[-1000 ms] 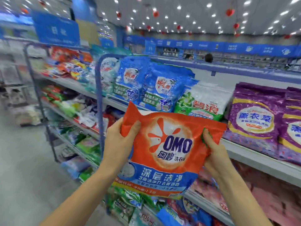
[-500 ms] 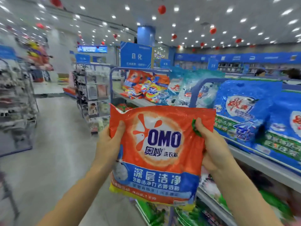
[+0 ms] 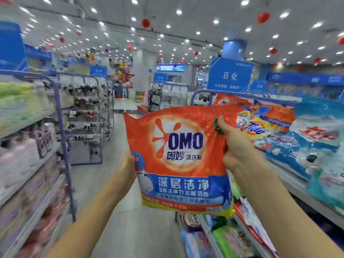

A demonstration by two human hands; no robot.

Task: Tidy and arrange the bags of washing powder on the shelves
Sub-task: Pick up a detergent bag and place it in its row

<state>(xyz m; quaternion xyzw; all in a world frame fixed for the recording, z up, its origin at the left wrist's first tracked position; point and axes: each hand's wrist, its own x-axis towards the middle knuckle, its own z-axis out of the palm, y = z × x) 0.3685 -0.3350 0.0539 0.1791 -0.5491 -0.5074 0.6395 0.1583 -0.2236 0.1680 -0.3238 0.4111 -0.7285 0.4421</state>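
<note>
I hold an orange OMO washing powder bag [image 3: 178, 157] upright in front of me, over the aisle. My left hand [image 3: 129, 164] supports it from behind at its left edge, mostly hidden by the bag. My right hand [image 3: 232, 144] pinches its upper right corner, thumb on the front. To the right, the top shelf [image 3: 297, 189] carries orange and yellow Tide bags [image 3: 260, 125] and blue and white bags [image 3: 320, 146], lying tilted. Lower shelves hold green and pink bags [image 3: 229, 237].
A grey floor aisle [image 3: 119, 138] runs ahead between the shelving. On the left stands a rack [image 3: 61, 127] with pale soft packs. More racks stand farther back, and a blue sign [image 3: 229, 76] hangs over the end of the right shelf unit.
My view has swung left along the aisle, so the blue and purple bags have slid out to the right. The OMO bag stays in both hands; my left hand has slipped behind it.
</note>
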